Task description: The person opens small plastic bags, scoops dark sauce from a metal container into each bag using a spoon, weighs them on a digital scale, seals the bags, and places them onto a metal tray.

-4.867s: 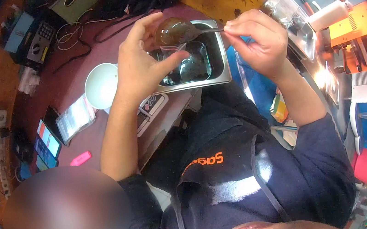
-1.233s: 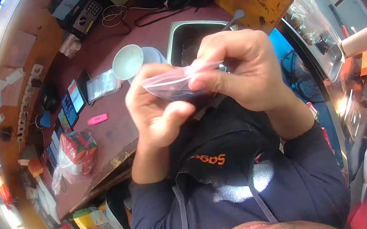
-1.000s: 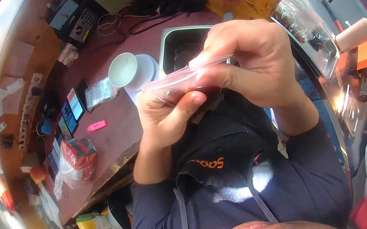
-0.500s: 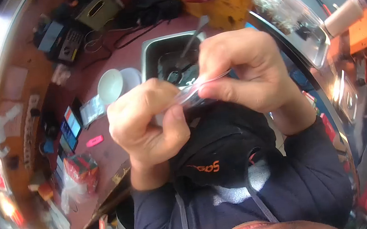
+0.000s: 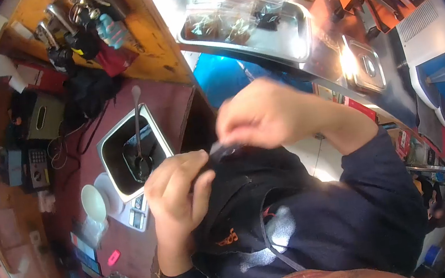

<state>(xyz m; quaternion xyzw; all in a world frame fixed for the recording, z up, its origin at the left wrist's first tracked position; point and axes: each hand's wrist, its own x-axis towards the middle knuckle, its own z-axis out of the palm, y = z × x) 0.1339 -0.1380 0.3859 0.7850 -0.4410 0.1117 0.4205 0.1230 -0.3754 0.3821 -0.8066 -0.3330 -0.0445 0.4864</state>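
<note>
A small piece of clear plastic, like a thin bag [image 5: 223, 151], is stretched between my hands in front of the dark hoodie; its contents, if any, cannot be made out. My left hand [image 5: 176, 193] has its fingers curled at the plastic's left end, thumb a little apart from the index finger. My right hand [image 5: 264, 114], smeared by motion, pinches the other end. Just beyond my left hand stands a deep steel pan [image 5: 159, 133] with dark contents. A long-handled spoon [image 5: 137, 113] leans in it, handle over the far rim.
A pale bowl [image 5: 94, 203] stands by a digital scale [image 5: 135, 213] on the reddish table [image 5: 130, 247]. A pink object [image 5: 114, 258] lies nearer me. At the back right, a steel tray [image 5: 300, 44] holds filled clear bags. Keys [image 5: 84, 8] hang on the wooden panel.
My view has turned right, so the pan and table sit farther left. My hands have drawn apart a little, the right one moving quickly. The tray and right-hand counter show more fully.
</note>
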